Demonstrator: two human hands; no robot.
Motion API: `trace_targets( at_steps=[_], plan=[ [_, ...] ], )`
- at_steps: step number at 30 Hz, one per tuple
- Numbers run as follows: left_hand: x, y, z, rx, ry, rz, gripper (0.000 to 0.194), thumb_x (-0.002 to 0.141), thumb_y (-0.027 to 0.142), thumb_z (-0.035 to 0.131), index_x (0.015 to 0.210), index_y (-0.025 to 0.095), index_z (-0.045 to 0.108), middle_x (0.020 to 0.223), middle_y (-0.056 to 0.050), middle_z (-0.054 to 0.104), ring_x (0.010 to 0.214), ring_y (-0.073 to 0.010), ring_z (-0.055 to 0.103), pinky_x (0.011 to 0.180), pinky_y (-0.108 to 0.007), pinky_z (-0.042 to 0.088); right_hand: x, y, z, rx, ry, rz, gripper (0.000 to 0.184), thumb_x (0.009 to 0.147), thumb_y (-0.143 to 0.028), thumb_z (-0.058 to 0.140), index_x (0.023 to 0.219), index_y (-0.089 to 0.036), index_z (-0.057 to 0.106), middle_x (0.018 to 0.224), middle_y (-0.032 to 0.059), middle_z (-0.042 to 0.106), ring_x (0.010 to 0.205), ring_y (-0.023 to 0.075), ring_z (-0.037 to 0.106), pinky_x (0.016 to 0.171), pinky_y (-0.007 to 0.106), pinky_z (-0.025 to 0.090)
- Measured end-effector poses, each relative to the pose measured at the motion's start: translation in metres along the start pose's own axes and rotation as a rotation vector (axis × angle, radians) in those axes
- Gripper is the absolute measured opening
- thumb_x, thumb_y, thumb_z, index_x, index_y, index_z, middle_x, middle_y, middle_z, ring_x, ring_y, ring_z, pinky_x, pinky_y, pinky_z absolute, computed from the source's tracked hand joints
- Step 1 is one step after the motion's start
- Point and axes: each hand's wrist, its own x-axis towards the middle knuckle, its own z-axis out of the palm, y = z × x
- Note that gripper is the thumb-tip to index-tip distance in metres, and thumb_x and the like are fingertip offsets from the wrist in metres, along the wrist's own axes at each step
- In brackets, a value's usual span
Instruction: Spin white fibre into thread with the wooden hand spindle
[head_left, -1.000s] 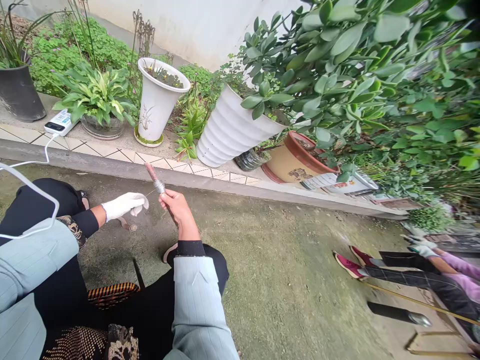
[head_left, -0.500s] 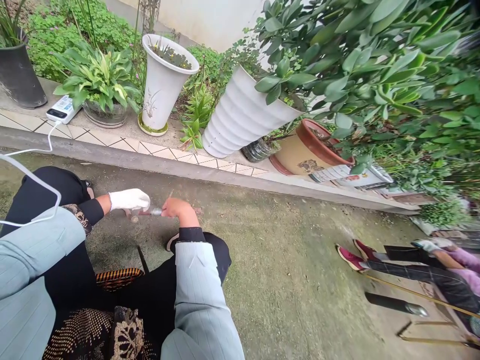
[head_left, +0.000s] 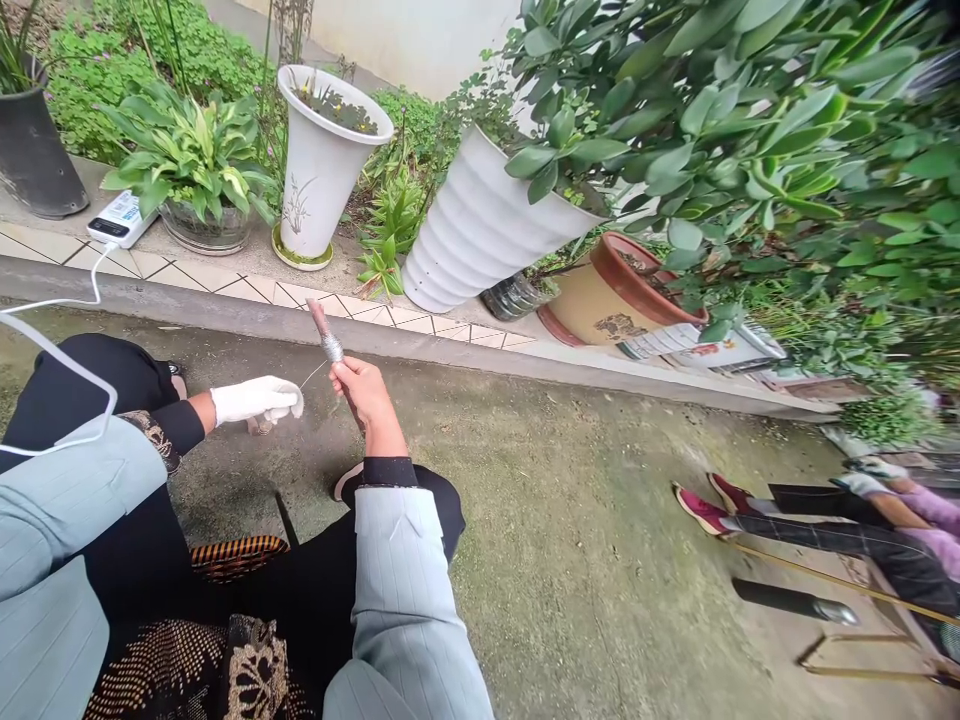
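Note:
My right hand [head_left: 365, 388], bare, is closed around the lower part of a short brown stick [head_left: 318, 316]. The stick points up and away, tilted slightly left. Just above my fingers a band of silvery wire [head_left: 332, 347] is wound around it. My left hand [head_left: 259, 401] wears a white glove. Its fingers are pinched together on the free end of the wire, and a thin strand spans the gap between both hands. Something brownish shows partly under the glove; I cannot make out what it is.
A tiled ledge [head_left: 259, 290] runs ahead, bearing a white flared pot [head_left: 319, 180], a ribbed white planter [head_left: 487, 225], a tan pot [head_left: 585, 305] and a power bank [head_left: 124, 220] with a white cable. At right, another person's red shoes [head_left: 701, 510] rest near a dark cylinder [head_left: 784, 600].
My right hand has turned the stick from lying sideways to pointing upward, raising it. The wire strand between my hands now shows. My left hand has moved little.

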Motion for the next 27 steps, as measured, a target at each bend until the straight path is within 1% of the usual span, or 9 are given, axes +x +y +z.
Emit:
trace_targets(
  at_steps=[3,5,8,10,12,15,20,23,27],
  plan=[
    [0.000,0.001,-0.004,0.059,0.004,0.001,0.032,0.082,0.044,0.057,0.083,0.013,0.064,0.050,0.004,0.038,0.045,-0.0080,0.034,0.046,-0.021,0.035,0.002,0.002,0.001,-0.520,0.088,0.077,0.020,0.082,-0.033,0.052,0.085,-0.018,0.065,0.077,0.0036,0.064,0.066,0.0127,0.054,0.061,0.024,0.039],
    [0.001,0.001,-0.008,0.101,0.037,0.018,0.030,0.081,0.041,0.057,0.080,0.013,0.065,0.050,0.003,0.040,0.045,-0.0082,0.034,0.045,-0.020,0.033,0.001,0.001,0.002,-0.833,-0.003,0.148,0.021,0.083,-0.031,0.053,0.091,-0.019,0.067,0.089,0.0082,0.067,0.078,0.0166,0.058,0.066,0.026,0.040],
    [0.005,-0.004,-0.014,0.168,0.046,0.035,0.025,0.077,0.037,0.061,0.072,0.013,0.064,0.052,0.001,0.045,0.045,-0.0078,0.035,0.044,-0.020,0.031,-0.005,0.000,0.002,-0.977,-0.407,0.306,0.014,0.077,-0.024,0.061,0.083,-0.016,0.070,0.083,0.0092,0.068,0.071,0.0159,0.059,0.062,0.026,0.040],
    [0.007,-0.007,-0.016,0.163,-0.009,0.019,0.026,0.075,0.037,0.063,0.070,0.012,0.063,0.053,0.001,0.047,0.044,-0.0072,0.035,0.043,-0.020,0.029,-0.009,-0.001,0.000,-0.803,-0.792,0.357,0.010,0.071,-0.022,0.066,0.077,-0.015,0.071,0.069,0.0039,0.065,0.059,0.0115,0.054,0.057,0.023,0.039],
    [0.008,-0.010,-0.016,0.101,-0.051,0.010,0.029,0.076,0.041,0.063,0.071,0.012,0.063,0.053,0.000,0.048,0.044,-0.0074,0.035,0.043,-0.020,0.030,-0.013,-0.003,-0.004,-0.473,-0.992,0.261,0.018,0.070,-0.027,0.068,0.082,-0.015,0.070,0.066,-0.0002,0.062,0.056,0.0085,0.050,0.056,0.021,0.039],
    [0.008,-0.012,-0.013,-0.026,0.036,0.089,0.034,0.077,0.046,0.061,0.076,0.012,0.063,0.053,0.000,0.048,0.046,-0.0093,0.041,0.046,-0.021,0.037,-0.015,-0.006,-0.008,-0.105,-0.728,0.021,0.025,0.072,-0.037,0.064,0.082,-0.014,0.066,0.067,-0.0017,0.058,0.057,0.0070,0.047,0.056,0.021,0.038],
    [0.008,-0.011,-0.005,0.003,0.079,0.072,0.034,0.079,0.047,0.060,0.081,0.013,0.065,0.052,0.001,0.047,0.048,-0.0107,0.043,0.047,-0.021,0.038,-0.009,0.000,-0.001,-0.068,-0.277,-0.056,0.021,0.075,-0.034,0.057,0.069,-0.015,0.057,0.059,-0.0035,0.050,0.053,0.0071,0.043,0.053,0.020,0.035],
    [0.008,-0.014,-0.001,0.035,-0.012,0.023,0.034,0.078,0.047,0.061,0.084,0.014,0.066,0.053,0.000,0.049,0.048,-0.0115,0.044,0.045,-0.021,0.036,-0.005,0.006,0.003,-0.226,-0.112,-0.036,0.019,0.080,-0.032,0.052,0.075,-0.016,0.060,0.062,-0.0022,0.053,0.054,0.0093,0.046,0.055,0.022,0.036],
    [0.009,-0.016,0.000,0.093,-0.130,0.018,0.033,0.081,0.045,0.058,0.084,0.013,0.068,0.052,0.000,0.048,0.047,-0.0107,0.042,0.044,-0.020,0.032,-0.003,0.008,0.003,-0.806,0.089,0.060,0.021,0.084,-0.033,0.052,0.090,-0.019,0.067,0.083,0.0069,0.067,0.075,0.0181,0.060,0.065,0.028,0.041]
  ],
)
